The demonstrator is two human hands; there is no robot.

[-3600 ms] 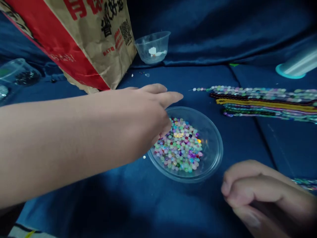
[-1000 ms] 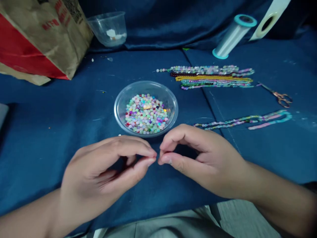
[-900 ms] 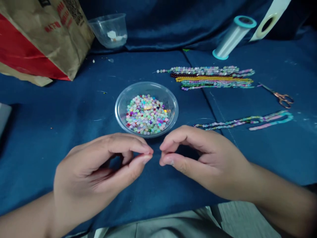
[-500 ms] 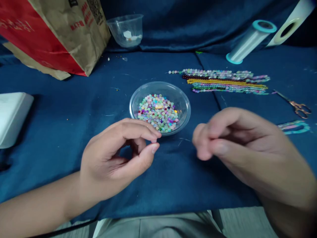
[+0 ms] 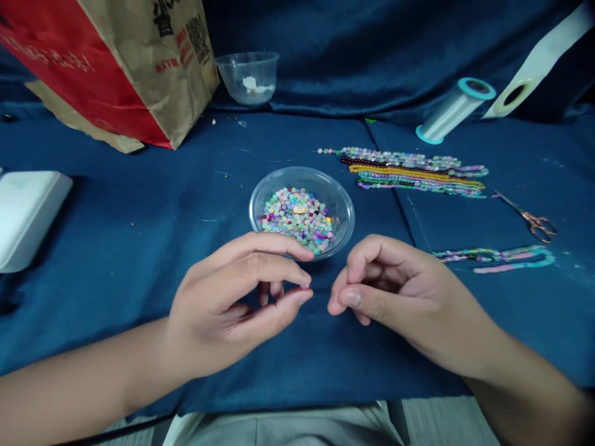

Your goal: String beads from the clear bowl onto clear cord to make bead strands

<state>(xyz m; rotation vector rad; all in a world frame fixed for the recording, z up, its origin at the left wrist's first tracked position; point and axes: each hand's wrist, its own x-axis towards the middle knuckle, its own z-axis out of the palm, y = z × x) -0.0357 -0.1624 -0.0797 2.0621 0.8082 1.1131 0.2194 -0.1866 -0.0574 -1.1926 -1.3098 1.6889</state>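
Observation:
A clear round bowl (image 5: 348, 214) holds many small multicoloured beads (image 5: 297, 217). In front of its left side, my left hand (image 5: 242, 303) pinches a tiny pale bead (image 5: 305, 285) between thumb and fingertip, with the index finger raised above. To the right of it, my right hand (image 5: 400, 297) is closed, thumb pressed against the fingers. What it grips is too small to make out. A thin line runs faintly behind that hand toward a bead strand (image 5: 511, 254) on the right. The two hands are close together but apart.
Several bead strands (image 5: 418, 173) lie behind on the right, beside scissors (image 5: 537, 223). Farther back stand a spool of clear line (image 5: 453, 111) and a tape roll (image 5: 514, 96). A paper bag (image 5: 153, 68), plastic cup (image 5: 248, 77) and white box (image 5: 32, 217) are at the left.
My right hand has moved left, closer to my left hand, uncovering the bead strand at the right. My left index finger has lifted from the pinched bead. The view has shifted slightly.

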